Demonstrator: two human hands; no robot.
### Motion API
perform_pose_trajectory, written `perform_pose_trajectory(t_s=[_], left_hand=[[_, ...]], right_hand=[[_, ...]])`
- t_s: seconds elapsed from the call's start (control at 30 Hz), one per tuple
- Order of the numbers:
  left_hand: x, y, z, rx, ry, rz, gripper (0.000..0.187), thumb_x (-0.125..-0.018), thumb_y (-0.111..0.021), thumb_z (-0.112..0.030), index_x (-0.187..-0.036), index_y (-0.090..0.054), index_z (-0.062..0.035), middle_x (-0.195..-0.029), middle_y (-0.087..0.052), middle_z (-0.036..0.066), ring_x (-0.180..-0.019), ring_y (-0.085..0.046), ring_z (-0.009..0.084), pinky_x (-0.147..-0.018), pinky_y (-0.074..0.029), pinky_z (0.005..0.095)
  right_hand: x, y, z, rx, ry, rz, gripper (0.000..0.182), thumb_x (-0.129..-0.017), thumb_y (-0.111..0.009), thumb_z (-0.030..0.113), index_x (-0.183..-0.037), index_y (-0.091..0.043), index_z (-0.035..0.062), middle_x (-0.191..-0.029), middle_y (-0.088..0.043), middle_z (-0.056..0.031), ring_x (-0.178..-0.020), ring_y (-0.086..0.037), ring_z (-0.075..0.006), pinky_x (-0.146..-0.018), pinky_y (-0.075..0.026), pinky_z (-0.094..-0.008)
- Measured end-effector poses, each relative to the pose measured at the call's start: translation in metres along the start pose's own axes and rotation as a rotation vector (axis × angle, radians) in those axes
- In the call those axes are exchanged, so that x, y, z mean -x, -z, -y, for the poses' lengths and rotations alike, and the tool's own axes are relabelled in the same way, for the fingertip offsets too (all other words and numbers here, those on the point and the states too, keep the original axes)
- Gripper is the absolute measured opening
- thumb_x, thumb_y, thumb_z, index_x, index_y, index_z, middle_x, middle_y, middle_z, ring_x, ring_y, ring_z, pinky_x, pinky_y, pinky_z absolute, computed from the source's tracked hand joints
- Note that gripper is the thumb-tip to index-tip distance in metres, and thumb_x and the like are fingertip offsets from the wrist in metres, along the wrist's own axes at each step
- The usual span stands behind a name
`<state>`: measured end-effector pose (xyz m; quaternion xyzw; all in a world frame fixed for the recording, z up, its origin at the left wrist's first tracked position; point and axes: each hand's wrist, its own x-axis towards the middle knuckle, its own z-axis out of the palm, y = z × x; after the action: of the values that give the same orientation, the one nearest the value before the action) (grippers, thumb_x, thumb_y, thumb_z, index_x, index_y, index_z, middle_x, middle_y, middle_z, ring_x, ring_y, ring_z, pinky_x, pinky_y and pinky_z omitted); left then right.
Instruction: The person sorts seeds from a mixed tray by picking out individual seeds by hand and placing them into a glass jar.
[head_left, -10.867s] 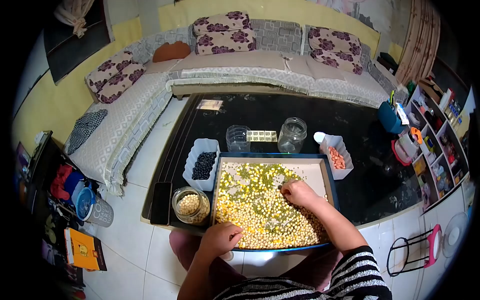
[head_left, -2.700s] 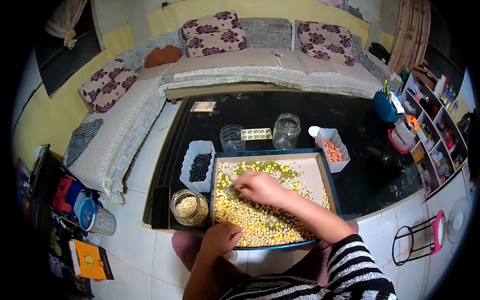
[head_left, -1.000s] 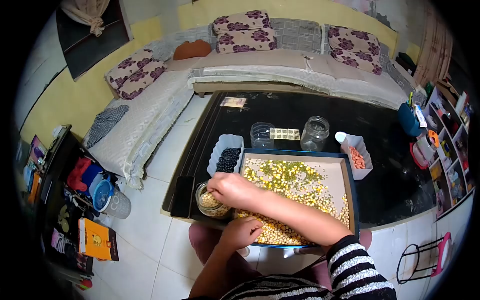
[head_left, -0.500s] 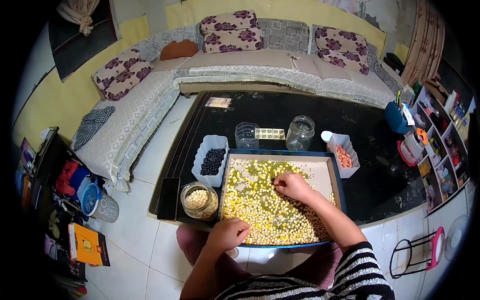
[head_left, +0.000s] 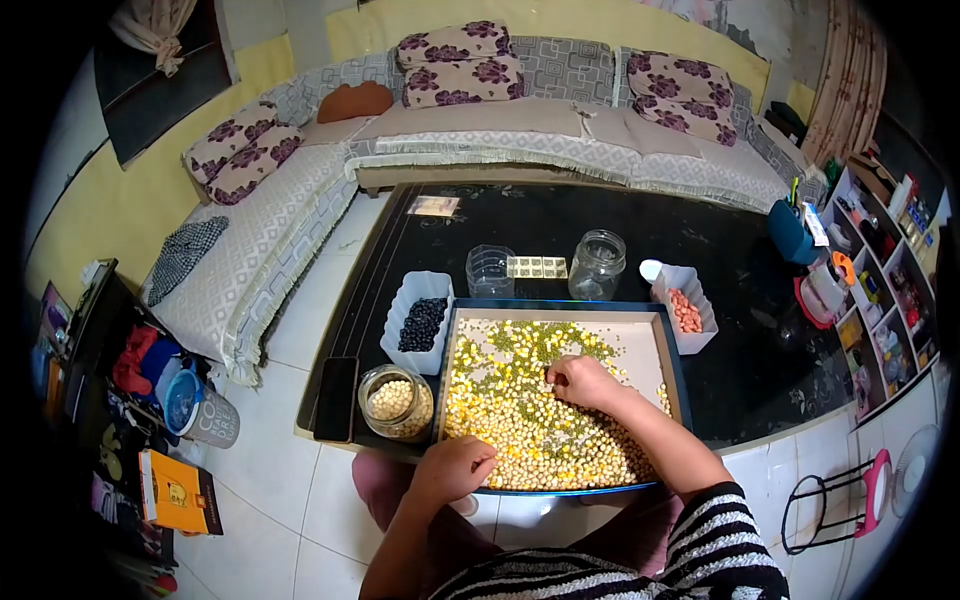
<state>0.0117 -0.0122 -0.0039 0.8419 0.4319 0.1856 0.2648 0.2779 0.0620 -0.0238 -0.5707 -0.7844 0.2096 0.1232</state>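
A shallow tray holds mixed yellow corn kernels, small green beans and pale round beans. My right hand is over the middle of the tray, its fingers pinched at the beans; whatever lies between the fingertips is too small to make out. At the tray's lower left edge rests my left hand, with fingers curled together and their contents hidden. Left of the tray stand a jar of pale beans and a white container with black beans. Another white container with pink beans is on the right.
Behind the tray are a clear plastic tub, a gold square-celled pack and a glass jar. A phone lies at the left edge of the black table. A teal holder and a shelf unit stand right.
My right hand has moved slightly down over the beans, its fingers still together. My left hand stays at the tray edge. The whole view has shifted slightly.
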Motion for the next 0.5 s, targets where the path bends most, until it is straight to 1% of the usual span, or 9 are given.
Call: perform_pose_trajectory(t_s=[0.1,0.2,0.33,0.4,0.43,0.5], left_hand=[[0.000,0.000,0.000,0.004,0.006,0.008,0.014,-0.076,-0.063,-0.023,-0.083,-0.063,-0.0108,-0.077,-0.062,0.005,-0.071,-0.060,0.0242,-0.061,-0.047,0.0340],[0.000,-0.001,0.001,0.010,0.004,0.007,0.014,-0.077,-0.062,-0.023,-0.083,-0.063,-0.0109,-0.077,-0.062,0.005,-0.072,-0.060,0.0242,-0.062,-0.047,0.0341],[-0.001,0.000,0.000,0.000,0.000,0.009,0.014,-0.077,-0.062,-0.023,-0.083,-0.064,-0.0110,-0.077,-0.062,0.005,-0.072,-0.060,0.0242,-0.062,-0.047,0.0343],[-0.001,0.000,0.000,-0.010,0.008,0.018,0.014,-0.077,-0.062,-0.023,-0.082,-0.064,-0.0111,-0.077,-0.062,0.005,-0.072,-0.060,0.0241,-0.062,-0.047,0.0345],[-0.001,0.000,0.000,-0.011,0.008,0.018,0.014,-0.077,-0.062,-0.023,-0.082,-0.064,-0.0111,-0.077,-0.062,0.005,-0.072,-0.060,0.0241,-0.062,-0.047,0.0345],[0.000,0.000,0.000,-0.005,0.014,0.018,0.013,-0.077,-0.062,-0.023,-0.082,-0.064,-0.0112,-0.077,-0.062,0.005,-0.073,-0.060,0.0242,-0.062,-0.047,0.0347]], right_hand=[[0.003,0.005,0.001,0.022,0.045,-0.028,0.015,-0.070,-0.062,0.009,-0.085,-0.062,0.0071,-0.082,-0.064,-0.0113,-0.077,-0.061,-0.0280,-0.071,-0.049,-0.0367],[0.001,0.003,-0.001,0.070,0.099,-0.034,0.015,-0.070,-0.061,0.009,-0.085,-0.062,0.0069,-0.082,-0.064,-0.0119,-0.076,-0.061,-0.0283,-0.071,-0.049,-0.0364],[0.001,-0.006,-0.006,0.075,0.099,-0.079,0.015,-0.071,-0.061,0.008,-0.086,-0.062,0.0065,-0.081,-0.063,-0.0119,-0.075,-0.061,-0.0284,-0.069,-0.050,-0.0360],[0.002,-0.006,-0.010,0.003,0.116,-0.163,0.013,-0.071,-0.062,0.008,-0.085,-0.063,0.0061,-0.079,-0.064,-0.0109,-0.073,-0.061,-0.0276,-0.068,-0.050,-0.0355],[0.002,-0.007,-0.014,0.003,0.117,-0.164,0.013,-0.071,-0.062,0.008,-0.085,-0.063,0.0061,-0.079,-0.064,-0.0109,-0.073,-0.061,-0.0276,-0.068,-0.050,-0.0355],[0.001,-0.007,-0.017,-0.086,0.085,-0.208,0.010,-0.071,-0.059,0.010,-0.081,-0.063,0.0081,-0.080,-0.063,-0.0107,-0.074,-0.061,-0.0281,-0.071,-0.049,-0.0367]])
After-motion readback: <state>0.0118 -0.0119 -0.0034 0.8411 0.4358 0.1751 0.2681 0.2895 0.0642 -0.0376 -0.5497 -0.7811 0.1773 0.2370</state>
